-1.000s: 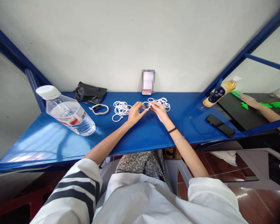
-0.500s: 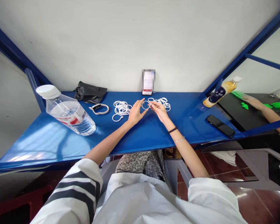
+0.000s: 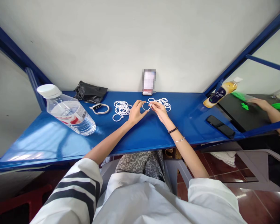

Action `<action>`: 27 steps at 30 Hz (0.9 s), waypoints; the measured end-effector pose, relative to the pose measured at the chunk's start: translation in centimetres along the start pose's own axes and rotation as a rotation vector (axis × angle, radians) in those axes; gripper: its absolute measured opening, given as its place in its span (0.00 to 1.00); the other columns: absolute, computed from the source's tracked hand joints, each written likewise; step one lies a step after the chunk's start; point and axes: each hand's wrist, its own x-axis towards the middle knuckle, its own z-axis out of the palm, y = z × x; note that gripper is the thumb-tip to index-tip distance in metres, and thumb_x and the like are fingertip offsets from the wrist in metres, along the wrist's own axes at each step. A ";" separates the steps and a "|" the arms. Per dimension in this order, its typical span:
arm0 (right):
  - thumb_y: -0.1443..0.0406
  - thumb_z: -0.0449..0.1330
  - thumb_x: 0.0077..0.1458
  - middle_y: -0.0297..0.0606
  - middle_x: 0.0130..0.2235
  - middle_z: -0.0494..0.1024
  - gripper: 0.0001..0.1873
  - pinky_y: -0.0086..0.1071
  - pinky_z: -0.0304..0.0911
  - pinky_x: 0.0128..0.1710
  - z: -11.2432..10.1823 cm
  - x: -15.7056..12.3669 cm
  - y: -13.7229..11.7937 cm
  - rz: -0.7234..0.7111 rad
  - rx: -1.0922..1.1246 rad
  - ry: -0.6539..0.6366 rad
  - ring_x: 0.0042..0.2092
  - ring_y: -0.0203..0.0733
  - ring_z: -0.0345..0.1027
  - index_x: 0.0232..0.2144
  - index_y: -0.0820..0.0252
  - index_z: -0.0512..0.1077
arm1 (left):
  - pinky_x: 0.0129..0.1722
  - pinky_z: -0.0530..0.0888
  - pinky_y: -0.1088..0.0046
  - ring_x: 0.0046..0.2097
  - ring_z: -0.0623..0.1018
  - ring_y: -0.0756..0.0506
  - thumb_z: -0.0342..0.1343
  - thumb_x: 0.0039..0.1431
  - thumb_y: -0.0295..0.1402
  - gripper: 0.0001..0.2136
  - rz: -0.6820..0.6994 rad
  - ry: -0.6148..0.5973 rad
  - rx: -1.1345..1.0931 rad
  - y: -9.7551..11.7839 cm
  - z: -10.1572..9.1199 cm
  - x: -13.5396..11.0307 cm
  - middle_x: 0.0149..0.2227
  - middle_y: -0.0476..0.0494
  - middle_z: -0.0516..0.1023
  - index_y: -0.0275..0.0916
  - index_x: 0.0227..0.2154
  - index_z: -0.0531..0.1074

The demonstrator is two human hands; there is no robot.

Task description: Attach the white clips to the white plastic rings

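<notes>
Between my two hands is a white plastic curtain ring [image 3: 143, 107], held just above the table. My right hand [image 3: 160, 112] pinches its right side, where the clasp appears to be; the fingertips partly hide that spot. My left hand [image 3: 136, 113] curves round the left side, thumb and index finger at the rim. A heap of similar white rings [image 3: 121, 108] lies left of my left hand. Behind and beside my right hand is a second, smaller group of white rings [image 3: 164, 101].
The blue table [image 3: 128, 140] also holds a large water bottle [image 3: 72, 116], a black plastic bag [image 3: 90, 91], a watch [image 3: 100, 108], a propped-up phone [image 3: 148, 83], a flat dark phone [image 3: 220, 126] and a yellow drink bottle [image 3: 220, 94]. Another person's hand [image 3: 259, 103] is at the right, among green items.
My hands and the ring stay almost in place, with only slight finger movement. At the far right, the other person's hand has shifted slightly.
</notes>
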 end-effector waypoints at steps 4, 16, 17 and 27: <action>0.51 0.69 0.42 0.36 0.37 0.80 0.19 0.33 0.66 0.41 0.0 0.0 0.0 0.005 -0.038 0.010 0.38 0.39 0.70 0.35 0.54 0.78 | 0.34 0.72 0.73 0.43 0.75 0.44 0.62 0.56 0.38 0.19 -0.003 -0.003 -0.018 0.1 -0.1 0.0 0.45 0.40 0.72 0.39 0.49 0.69; 0.50 0.69 0.39 0.34 0.34 0.77 0.19 0.32 0.65 0.39 -0.3 0.3 0.3 -0.013 -0.088 0.046 0.35 0.36 0.67 0.31 0.55 0.78 | 0.30 0.70 0.73 0.34 0.73 0.47 0.62 0.54 0.45 0.15 -0.056 -0.004 -0.127 0.5 -0.2 0.1 0.34 0.45 0.74 0.39 0.38 0.74; 0.50 0.69 0.39 0.34 0.33 0.76 0.19 0.32 0.65 0.39 -0.3 0.4 0.3 -0.013 -0.081 0.046 0.34 0.36 0.66 0.31 0.55 0.78 | 0.29 0.70 0.74 0.34 0.73 0.47 0.62 0.53 0.45 0.16 -0.072 -0.003 -0.148 0.5 -0.2 0.1 0.34 0.45 0.74 0.39 0.37 0.75; 0.52 0.70 0.38 0.34 0.33 0.77 0.19 0.31 0.64 0.37 -0.1 0.3 0.1 0.061 -0.022 0.048 0.34 0.35 0.66 0.30 0.57 0.78 | 0.31 0.73 0.71 0.28 0.75 0.49 0.60 0.49 0.54 0.23 -0.474 -0.182 -0.658 0.3 0.2 0.4 0.27 0.44 0.77 0.35 0.30 0.75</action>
